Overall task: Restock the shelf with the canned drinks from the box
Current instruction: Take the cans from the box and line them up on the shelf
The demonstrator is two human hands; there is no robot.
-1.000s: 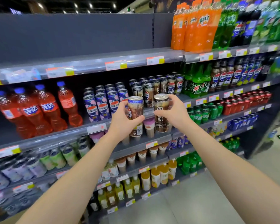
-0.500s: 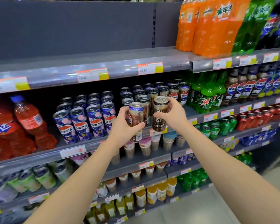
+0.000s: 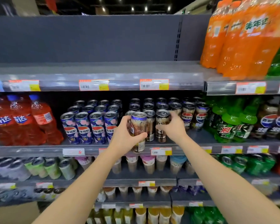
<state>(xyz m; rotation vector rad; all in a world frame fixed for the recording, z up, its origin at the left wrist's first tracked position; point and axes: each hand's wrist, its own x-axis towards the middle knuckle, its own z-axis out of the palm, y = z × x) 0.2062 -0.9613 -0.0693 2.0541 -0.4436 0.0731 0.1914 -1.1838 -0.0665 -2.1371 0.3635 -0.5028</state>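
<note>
My left hand [image 3: 124, 136] grips a tall brown can [image 3: 138, 130] with a blue rim, held just in front of the can shelf [image 3: 194, 136], its base overlapping the shelf's front lip. My right hand [image 3: 172, 126] grips a second brown can [image 3: 162, 126], which stands upright at the front of the dark-can rows; whether its base touches the shelf I cannot tell. Another dark can [image 3: 149, 125] stands between the two. The box is out of view.
Blue peach-print cans [image 3: 87, 126] fill the shelf left of my hands, red bottles [image 3: 23, 120] further left. Dark Pepsi cans [image 3: 194, 115] and green bottles [image 3: 233, 123] stand to the right. Orange bottles [image 3: 242, 38] sit on the top shelf [image 3: 120, 68]. Cups fill the lower shelves.
Both hands have carried their cans forward to the shelf. The right can has gone in among the dark cans; the left can has reached the shelf's front lip. The view has closed in.
</note>
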